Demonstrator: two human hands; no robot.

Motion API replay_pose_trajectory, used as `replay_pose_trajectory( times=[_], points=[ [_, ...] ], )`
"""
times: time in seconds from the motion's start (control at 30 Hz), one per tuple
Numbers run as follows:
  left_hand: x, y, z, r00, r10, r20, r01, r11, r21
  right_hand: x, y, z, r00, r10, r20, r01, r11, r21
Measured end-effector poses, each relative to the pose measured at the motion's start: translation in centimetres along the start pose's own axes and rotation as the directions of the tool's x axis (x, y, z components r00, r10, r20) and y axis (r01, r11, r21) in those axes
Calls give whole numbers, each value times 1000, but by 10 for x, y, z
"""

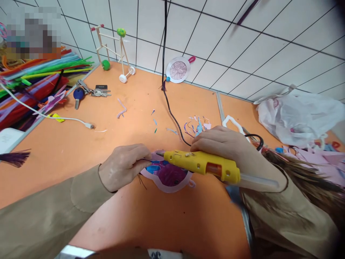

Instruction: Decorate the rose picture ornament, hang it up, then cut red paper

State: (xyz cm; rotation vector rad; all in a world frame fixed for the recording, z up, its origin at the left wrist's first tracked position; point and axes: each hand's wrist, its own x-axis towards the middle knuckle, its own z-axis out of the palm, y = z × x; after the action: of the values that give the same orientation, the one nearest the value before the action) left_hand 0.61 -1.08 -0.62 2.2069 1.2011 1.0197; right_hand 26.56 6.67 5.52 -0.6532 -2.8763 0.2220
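My right hand (218, 144) is wrapped round a yellow hot glue gun (188, 160), with a clear glue stick (258, 180) poking out of its back end. The gun's metal nozzle points left, over the top edge of a purple and blue craft piece with a pale lilac border (172, 187). Thumb and fingers of my left hand (126, 163) pinch the left edge of this piece, close to the nozzle tip. A small loop sticks out at its right side. The gun hides part of the craft piece, and the gun's handle is out of sight under my right hand.
A black cord (170, 108) runs down the tiled wall onto the orange table. Paper scraps (198, 126) lie beyond my right hand. Keys (99, 92), a white cable (72, 119) and colourful pipe cleaners (48, 72) are at left. A stick frame (115, 54) stands behind; a plastic bag (296, 115) is right.
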Motion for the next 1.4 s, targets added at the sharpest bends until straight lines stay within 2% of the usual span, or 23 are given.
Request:
replay_pose_trajectory(
  times=[0.17,0.3,0.5,0.73,1.0,1.4],
  points=[
    [0,1,0,1000,16,-24,-15,1000,25,0,-4,0,999,-42,0,42,999,-22],
    [0,0,1,1000,-14,-12,15,999,38,2,-8,2,998,-65,-21,63,992,-110],
    [1,0,0,1000,5,-17,-4,999,52,4,-14,3,995,-97,-35,87,972,-217],
    [0,0,-1,1000,-18,-9,18,1000,-23,6,-22,-5,993,-111,-35,94,945,-312],
    [1,-1,-1,999,-32,-2,32,999,41,3,-22,-10,994,-99,-40,78,930,-359],
    [2,0,-1,1000,-16,-5,16,998,61,7,-24,-2,991,-122,-56,87,902,-423]
  ],
)
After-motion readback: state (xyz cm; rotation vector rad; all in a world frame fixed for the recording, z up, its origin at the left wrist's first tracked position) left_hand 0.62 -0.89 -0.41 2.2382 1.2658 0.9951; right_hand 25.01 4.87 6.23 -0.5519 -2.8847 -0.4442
